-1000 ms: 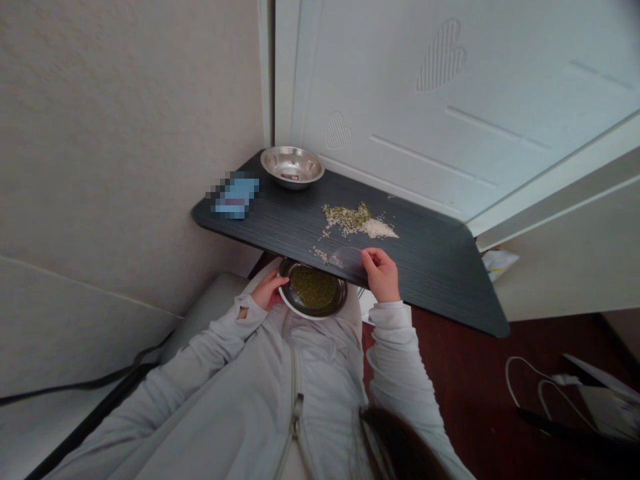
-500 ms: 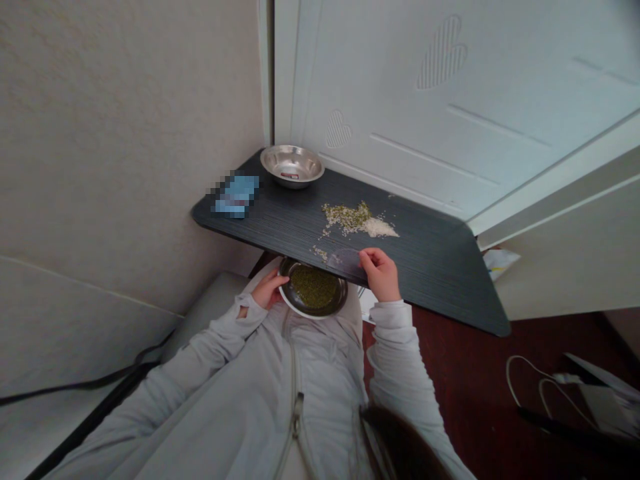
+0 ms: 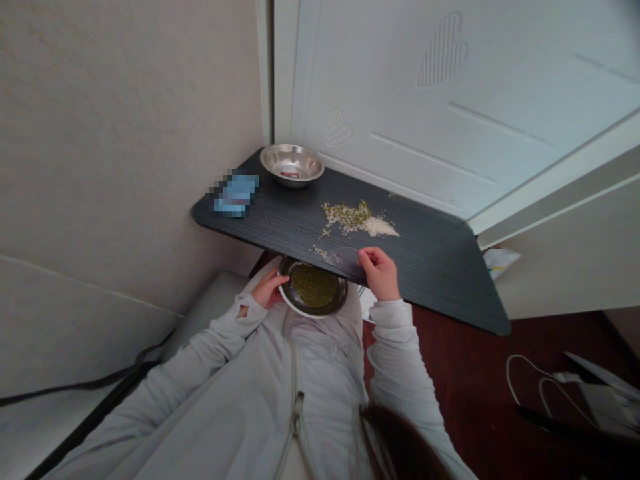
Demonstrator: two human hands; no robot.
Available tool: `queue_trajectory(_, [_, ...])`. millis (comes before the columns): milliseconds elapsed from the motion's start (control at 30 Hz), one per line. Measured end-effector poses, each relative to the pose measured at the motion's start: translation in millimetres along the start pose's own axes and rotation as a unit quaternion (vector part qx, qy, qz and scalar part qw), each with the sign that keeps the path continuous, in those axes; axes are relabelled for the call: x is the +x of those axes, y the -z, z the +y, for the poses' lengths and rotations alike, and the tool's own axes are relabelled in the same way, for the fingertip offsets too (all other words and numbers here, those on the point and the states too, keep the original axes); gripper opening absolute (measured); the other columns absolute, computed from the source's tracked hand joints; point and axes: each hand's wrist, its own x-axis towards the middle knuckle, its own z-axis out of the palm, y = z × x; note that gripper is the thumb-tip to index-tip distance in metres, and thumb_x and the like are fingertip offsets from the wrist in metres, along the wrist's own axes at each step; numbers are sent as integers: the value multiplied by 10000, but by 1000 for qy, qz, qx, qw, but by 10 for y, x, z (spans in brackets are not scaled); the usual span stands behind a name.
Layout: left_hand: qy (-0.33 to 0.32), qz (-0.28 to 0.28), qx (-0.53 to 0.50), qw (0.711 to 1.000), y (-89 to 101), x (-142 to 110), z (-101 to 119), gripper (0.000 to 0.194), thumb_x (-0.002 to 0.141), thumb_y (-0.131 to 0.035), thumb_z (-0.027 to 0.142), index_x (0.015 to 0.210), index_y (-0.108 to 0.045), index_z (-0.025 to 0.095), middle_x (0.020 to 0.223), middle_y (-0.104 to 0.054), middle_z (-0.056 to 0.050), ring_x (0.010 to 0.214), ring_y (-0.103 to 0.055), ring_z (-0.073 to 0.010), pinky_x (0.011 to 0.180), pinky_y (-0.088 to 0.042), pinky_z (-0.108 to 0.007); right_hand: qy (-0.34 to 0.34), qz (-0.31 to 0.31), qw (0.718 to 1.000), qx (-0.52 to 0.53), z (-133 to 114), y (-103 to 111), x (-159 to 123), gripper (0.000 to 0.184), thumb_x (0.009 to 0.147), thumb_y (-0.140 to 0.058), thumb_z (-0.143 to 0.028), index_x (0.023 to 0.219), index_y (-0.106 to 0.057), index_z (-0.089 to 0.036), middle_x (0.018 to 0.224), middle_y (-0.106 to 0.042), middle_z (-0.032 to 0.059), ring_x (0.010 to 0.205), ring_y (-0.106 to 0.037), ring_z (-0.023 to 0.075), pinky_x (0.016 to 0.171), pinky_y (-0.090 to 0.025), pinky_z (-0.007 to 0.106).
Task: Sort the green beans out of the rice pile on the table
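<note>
My left hand [image 3: 270,288] grips the rim of a metal bowl [image 3: 311,313] at my lap, below the table's near edge. Small green beans [image 3: 314,287], like mung beans, cover its bottom. Between the thumb and fingers of my right hand [image 3: 379,272] is a thin clear plastic disc [image 3: 345,259], held low over the near edge of the dark table [image 3: 435,267]. A few pale grains [image 3: 319,252] lie just left of the disc. Farther back spreads a pile of mixed green beans and white grains [image 3: 350,217], with a whiter heap of rice [image 3: 380,227] at its right.
A second metal bowl [image 3: 293,157] stands at the table's back left corner. Beside it lies a blurred-out blue item [image 3: 237,196]. A white door [image 3: 380,87] rises behind the table, and a wall [image 3: 125,133] borders the left. White cables [image 3: 520,373] lie on the floor at right.
Almost nothing differs. The view has shifted very slightly; both hands, the bowl and the disc stay in place.
</note>
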Motion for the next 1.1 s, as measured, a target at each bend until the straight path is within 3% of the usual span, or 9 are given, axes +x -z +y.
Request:
queue_trajectory(267, [-3,-8,-3,1000,7,3,-17,355,548,-590,206,896,-529,172,704,-607,-12,679,-573,-203,550,-453,-309,2,14,1000,-24,-9,-2,4,245,670,-450,-386,704,-540,-160,548,-534,-13,518,-476,90,527,-361,211])
queue_trajectory(767, [3,-5,-6,1000,11,16,-16,381,545,-592,199,918,-518,175,731,-607,-18,675,-574,-200,546,-460,-309,2,-63,998,-3,-29,8,-19,233,659,-476,-376,720,-546,-162,553,-546,-12,519,-483,90,525,-354,211])
queue_trajectory(1100, [2,1,-3,1000,-7,3,1,340,539,-590,196,873,-530,177,724,-608,-17,715,-571,-216,545,-461,-315,-21,91,993,69,67,56,74,223,669,-454,-367,693,-506,-152,523,-467,-40,481,-415,63,482,-331,194])
